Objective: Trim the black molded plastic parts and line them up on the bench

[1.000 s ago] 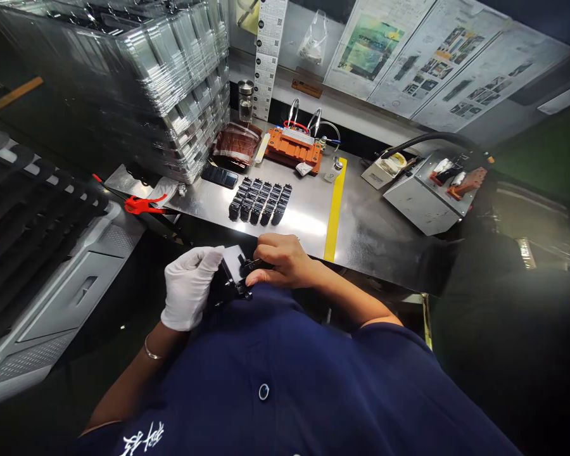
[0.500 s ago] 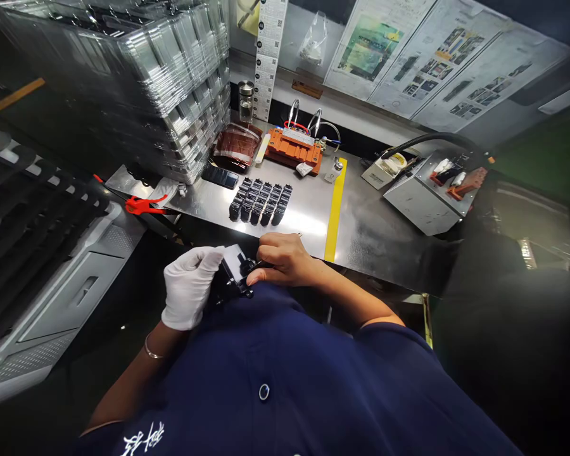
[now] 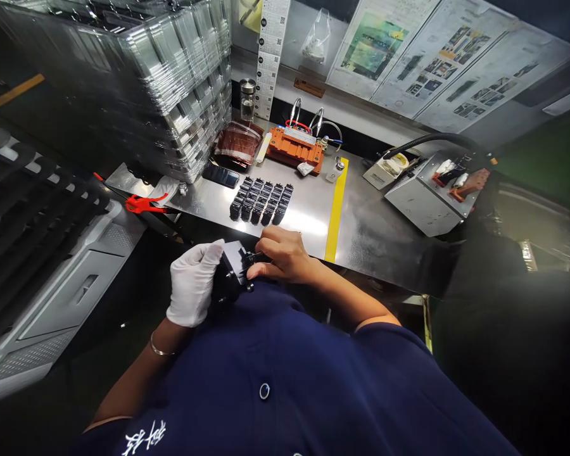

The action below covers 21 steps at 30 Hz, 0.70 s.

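My left hand, in a white glove, pinches the left edge of a black part with a pale flat face. This part is held tilted in front of my shirt, just off the table's near edge. My bare right hand is closed at the part's right side, thumb and fingers round a slim dark piece. Whether that piece is a tool or belongs to the part, I cannot tell. Several black moulded pieces lie in neat rows on the metal table beyond my hands.
Tall stacks of clear plastic trays rise at the left. An orange fixture with hoses stands at the back, near a phone. Yellow tape crosses the table; a grey box-shaped device sits at the right. A red air gun hangs left.
My gloved left hand has shifted slightly right and up with the black part. The right hand has turned a little, still closed at the part's right side.
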Each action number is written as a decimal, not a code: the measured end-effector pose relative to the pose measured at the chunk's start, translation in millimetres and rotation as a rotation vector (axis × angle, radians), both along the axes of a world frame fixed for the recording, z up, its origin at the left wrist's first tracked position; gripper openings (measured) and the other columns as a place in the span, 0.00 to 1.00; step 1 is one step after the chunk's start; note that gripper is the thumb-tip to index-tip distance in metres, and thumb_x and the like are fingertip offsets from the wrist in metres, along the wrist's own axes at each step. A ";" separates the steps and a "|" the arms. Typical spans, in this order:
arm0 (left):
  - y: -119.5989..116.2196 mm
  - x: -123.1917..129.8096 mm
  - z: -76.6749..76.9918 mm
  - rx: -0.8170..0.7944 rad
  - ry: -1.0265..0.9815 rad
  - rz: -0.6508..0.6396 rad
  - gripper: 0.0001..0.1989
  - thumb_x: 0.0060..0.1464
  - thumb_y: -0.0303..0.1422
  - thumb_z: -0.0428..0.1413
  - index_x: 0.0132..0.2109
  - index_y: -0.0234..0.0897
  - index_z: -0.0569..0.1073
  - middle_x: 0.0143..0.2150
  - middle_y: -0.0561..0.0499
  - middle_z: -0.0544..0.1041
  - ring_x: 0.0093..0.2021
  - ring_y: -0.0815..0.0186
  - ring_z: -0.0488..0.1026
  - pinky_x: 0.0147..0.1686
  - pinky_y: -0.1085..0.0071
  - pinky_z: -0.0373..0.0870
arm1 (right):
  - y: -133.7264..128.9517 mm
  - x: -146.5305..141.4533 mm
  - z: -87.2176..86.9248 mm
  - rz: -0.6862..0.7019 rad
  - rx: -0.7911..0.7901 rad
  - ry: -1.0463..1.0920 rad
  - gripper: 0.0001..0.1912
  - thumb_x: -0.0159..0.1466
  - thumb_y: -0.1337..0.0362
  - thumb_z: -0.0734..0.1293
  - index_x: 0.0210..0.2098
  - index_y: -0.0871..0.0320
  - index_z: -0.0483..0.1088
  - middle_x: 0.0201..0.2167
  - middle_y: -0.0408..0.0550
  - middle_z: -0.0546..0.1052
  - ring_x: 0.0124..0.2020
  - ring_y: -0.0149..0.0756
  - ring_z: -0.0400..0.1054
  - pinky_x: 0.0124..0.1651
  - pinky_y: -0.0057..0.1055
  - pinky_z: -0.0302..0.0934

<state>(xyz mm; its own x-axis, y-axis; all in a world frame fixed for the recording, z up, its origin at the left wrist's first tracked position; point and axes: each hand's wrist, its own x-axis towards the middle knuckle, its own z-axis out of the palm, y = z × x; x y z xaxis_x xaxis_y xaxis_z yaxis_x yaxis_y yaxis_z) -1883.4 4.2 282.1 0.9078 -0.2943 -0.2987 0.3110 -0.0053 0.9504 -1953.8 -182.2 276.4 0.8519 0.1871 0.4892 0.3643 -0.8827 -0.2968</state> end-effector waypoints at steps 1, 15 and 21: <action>-0.3 0.1 -0.6 -0.003 0.005 0.002 0.23 0.43 0.52 0.68 0.28 0.35 0.78 0.23 0.52 0.75 0.25 0.67 0.67 0.26 0.70 0.63 | -0.2 0.4 -1.3 -0.006 -0.008 -0.005 0.35 0.66 0.34 0.54 0.26 0.60 0.68 0.24 0.42 0.62 0.26 0.29 0.55 0.31 0.30 0.45; -2.2 0.9 -2.3 -0.017 0.061 0.006 0.21 0.43 0.52 0.68 0.27 0.37 0.78 0.24 0.52 0.76 0.24 0.67 0.68 0.25 0.69 0.64 | 0.7 1.0 -2.1 -0.009 -0.058 -0.038 0.33 0.67 0.38 0.57 0.20 0.59 0.63 0.21 0.41 0.57 0.24 0.29 0.51 0.29 0.30 0.42; -2.5 1.1 -2.7 -0.028 0.043 0.001 0.20 0.45 0.52 0.67 0.28 0.38 0.79 0.25 0.51 0.77 0.25 0.65 0.69 0.26 0.68 0.65 | 5.0 1.9 2.1 -0.072 -0.026 0.064 0.35 0.67 0.35 0.54 0.21 0.59 0.63 0.21 0.41 0.59 0.24 0.29 0.52 0.29 0.30 0.42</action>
<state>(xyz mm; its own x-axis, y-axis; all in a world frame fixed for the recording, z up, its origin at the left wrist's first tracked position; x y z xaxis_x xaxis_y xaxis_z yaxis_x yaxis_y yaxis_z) -1882.3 1.8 279.4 0.8947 -0.3023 -0.3289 0.3512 0.0211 0.9361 -1951.8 -177.2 278.6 0.8931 0.1363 0.4287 0.2807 -0.9136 -0.2943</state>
